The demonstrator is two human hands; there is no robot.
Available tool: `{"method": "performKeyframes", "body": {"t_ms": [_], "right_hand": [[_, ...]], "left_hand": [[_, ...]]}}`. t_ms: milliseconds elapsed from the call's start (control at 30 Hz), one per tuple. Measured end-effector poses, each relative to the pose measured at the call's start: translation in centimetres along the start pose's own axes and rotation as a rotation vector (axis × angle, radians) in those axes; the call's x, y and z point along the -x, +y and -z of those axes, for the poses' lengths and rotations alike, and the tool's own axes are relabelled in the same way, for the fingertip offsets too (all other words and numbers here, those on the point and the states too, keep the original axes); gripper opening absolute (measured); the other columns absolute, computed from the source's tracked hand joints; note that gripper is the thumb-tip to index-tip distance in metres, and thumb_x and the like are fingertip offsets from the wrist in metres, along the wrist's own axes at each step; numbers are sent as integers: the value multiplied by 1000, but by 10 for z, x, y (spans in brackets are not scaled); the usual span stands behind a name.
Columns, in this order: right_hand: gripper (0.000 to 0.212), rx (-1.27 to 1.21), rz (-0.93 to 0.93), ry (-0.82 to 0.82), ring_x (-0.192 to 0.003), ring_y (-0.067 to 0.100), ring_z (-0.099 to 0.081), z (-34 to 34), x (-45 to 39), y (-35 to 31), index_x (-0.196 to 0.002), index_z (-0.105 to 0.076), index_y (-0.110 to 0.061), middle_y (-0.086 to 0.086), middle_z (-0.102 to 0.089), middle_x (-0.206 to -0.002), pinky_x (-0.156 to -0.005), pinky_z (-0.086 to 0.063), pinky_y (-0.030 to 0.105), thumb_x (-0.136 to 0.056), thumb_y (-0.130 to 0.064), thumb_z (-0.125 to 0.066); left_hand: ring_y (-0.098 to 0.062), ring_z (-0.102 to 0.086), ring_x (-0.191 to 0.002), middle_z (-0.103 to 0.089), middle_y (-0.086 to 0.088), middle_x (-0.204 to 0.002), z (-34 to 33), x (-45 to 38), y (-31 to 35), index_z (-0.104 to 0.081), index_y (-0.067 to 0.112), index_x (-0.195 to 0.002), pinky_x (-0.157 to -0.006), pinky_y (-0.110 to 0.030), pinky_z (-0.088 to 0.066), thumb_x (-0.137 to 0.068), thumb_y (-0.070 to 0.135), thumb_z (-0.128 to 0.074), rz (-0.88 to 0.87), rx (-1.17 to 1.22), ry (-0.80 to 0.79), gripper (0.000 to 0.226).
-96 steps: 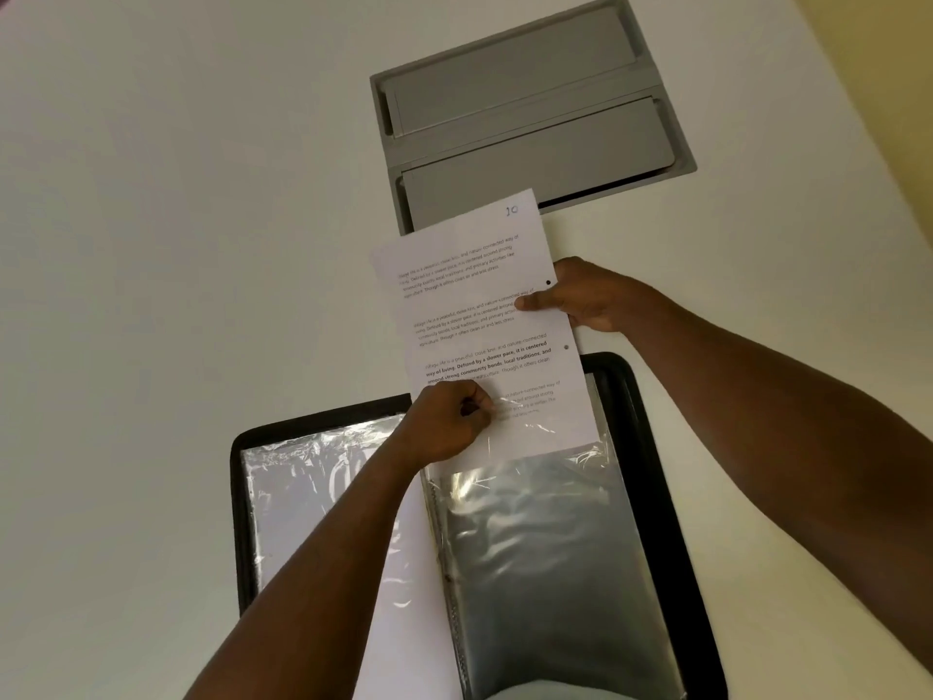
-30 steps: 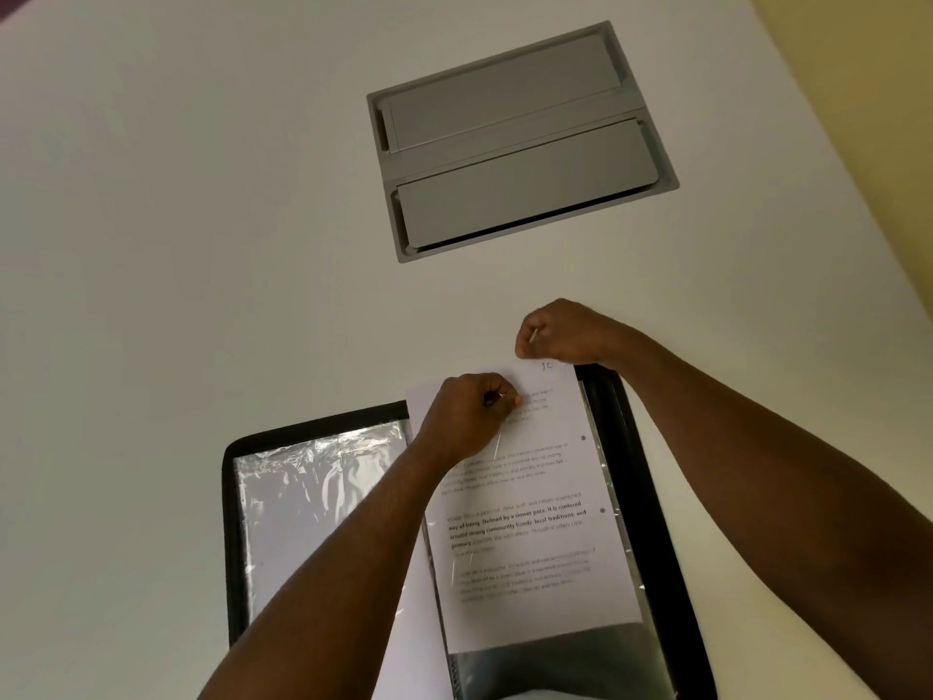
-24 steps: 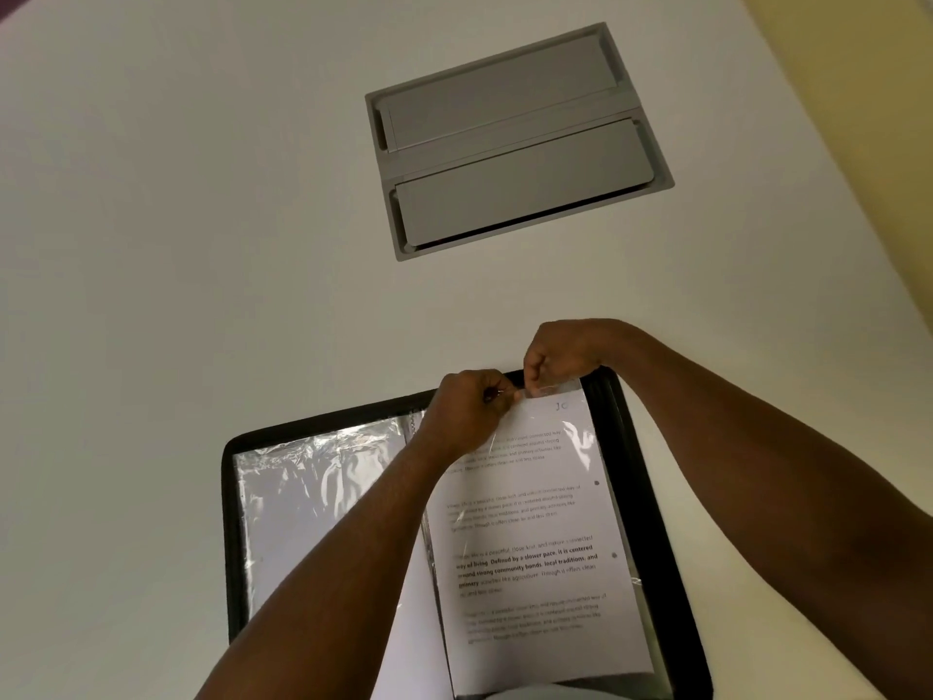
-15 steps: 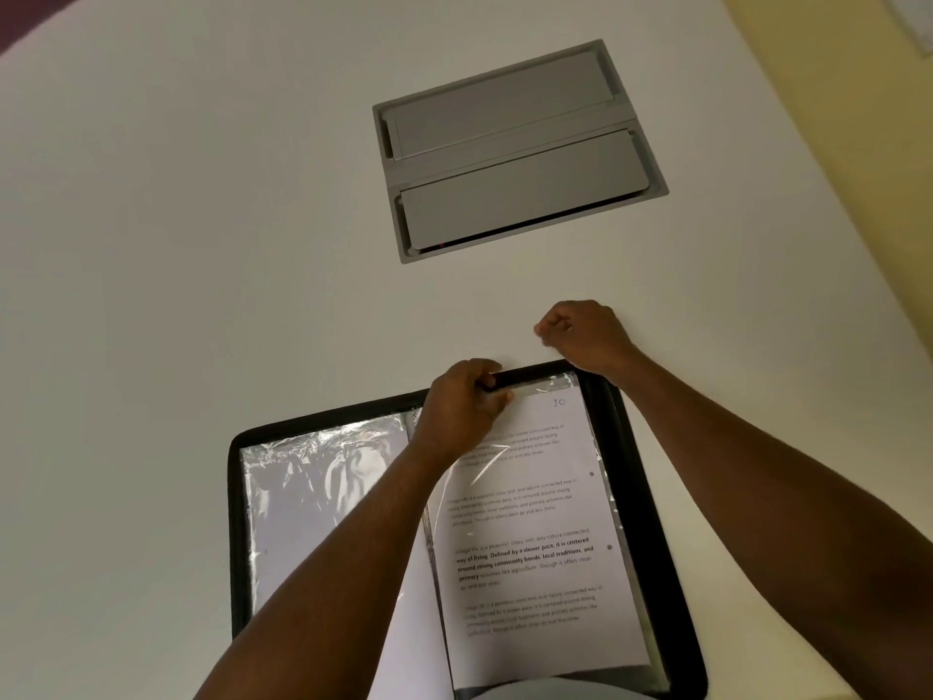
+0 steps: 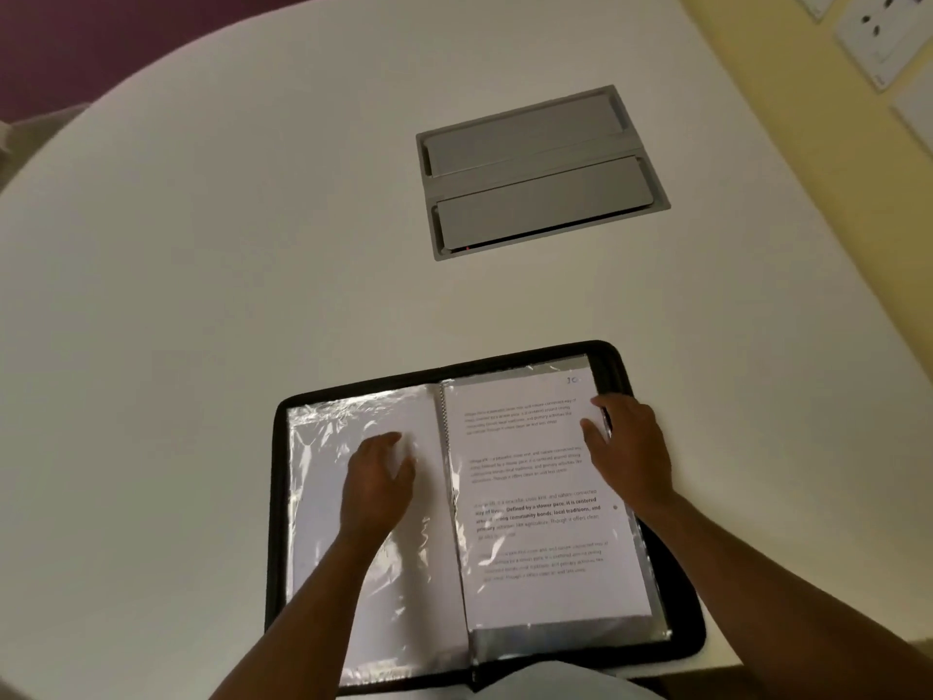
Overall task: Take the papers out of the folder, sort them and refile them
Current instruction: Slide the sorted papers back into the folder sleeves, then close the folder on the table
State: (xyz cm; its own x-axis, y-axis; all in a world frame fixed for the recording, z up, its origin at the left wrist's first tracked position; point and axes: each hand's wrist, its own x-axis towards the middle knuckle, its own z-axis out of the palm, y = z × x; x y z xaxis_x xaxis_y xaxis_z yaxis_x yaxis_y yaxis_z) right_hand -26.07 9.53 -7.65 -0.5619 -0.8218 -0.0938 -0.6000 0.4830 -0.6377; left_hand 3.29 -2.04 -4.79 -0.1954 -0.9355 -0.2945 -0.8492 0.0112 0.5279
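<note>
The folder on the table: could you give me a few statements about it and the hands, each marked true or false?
1. The folder lies open on the table. True.
2. The printed sheet sits on the folder's left side. False: it is on the right side, inside a clear sleeve.
3. The left hand rests flat on the left page. True.
4. The right hand holds a pen. False: its fingers rest at the sheet's right edge.
5. The grey panel lies beyond the folder. True.

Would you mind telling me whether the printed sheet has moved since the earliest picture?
Yes. The printed sheet then stuck out past the folder toward the grey hatch; now it lies wholly within the folder's right sleeve.
</note>
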Motion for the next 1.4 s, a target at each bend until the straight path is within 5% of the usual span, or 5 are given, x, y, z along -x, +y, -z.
{"method": "performKeyframes", "body": {"t_ms": [400, 733, 1000, 1167, 1400], "right_hand": [[54, 323, 152, -80, -134, 29, -44, -22, 102, -19, -135, -53, -10, 12, -47, -145, -111, -35, 45, -89, -37, -65], [73, 463, 67, -324, -150, 23, -5, -51, 145, -46, -153, -16, -21, 4, -5, -163, -122, -10, 42, -95, -58, -40], [72, 478, 92, -345, -149, 21, -9, -65, 154, -84, -153, -21, -17, 4, -10, -162, -121, -9, 38, -96, -59, -37], [71, 336, 250, -481, -148, 16, -13, -93, 187, -138, -152, -23, -22, -2, -13, -162, -120, -13, 36, -95, -61, -38], [56, -284, 17, -546, -112, 11, -59, -79, 196, -218, -140, -44, -31, -5, -54, -138, -95, -47, 28, -94, -62, -40]], "left_hand": [[-39, -46, -122, -48, -18, -133, 29, 76, -91, -47, 6, -134, -96, -48, -42, -82, 41, -71, 323, -151, 100, 67], [-40, -55, -110, -54, -22, -121, 45, 91, -126, -50, 0, -129, -93, -44, -46, -82, 45, -68, 387, 30, 80, 67], [-27, -63, -83, -65, -7, -89, 54, 82, -136, -64, 4, -97, -71, -31, -49, -79, 35, -74, 438, 288, -1, 38], [-26, -61, -90, -63, -7, -106, 64, 85, -133, -59, 7, -118, -76, -33, -51, -85, 23, -69, 385, 481, -64, 38], [-24, -67, -92, -69, -10, -104, 91, 107, -69, -63, 13, -111, -80, -37, -56, -99, 36, -48, 130, 749, -215, 29]]}}
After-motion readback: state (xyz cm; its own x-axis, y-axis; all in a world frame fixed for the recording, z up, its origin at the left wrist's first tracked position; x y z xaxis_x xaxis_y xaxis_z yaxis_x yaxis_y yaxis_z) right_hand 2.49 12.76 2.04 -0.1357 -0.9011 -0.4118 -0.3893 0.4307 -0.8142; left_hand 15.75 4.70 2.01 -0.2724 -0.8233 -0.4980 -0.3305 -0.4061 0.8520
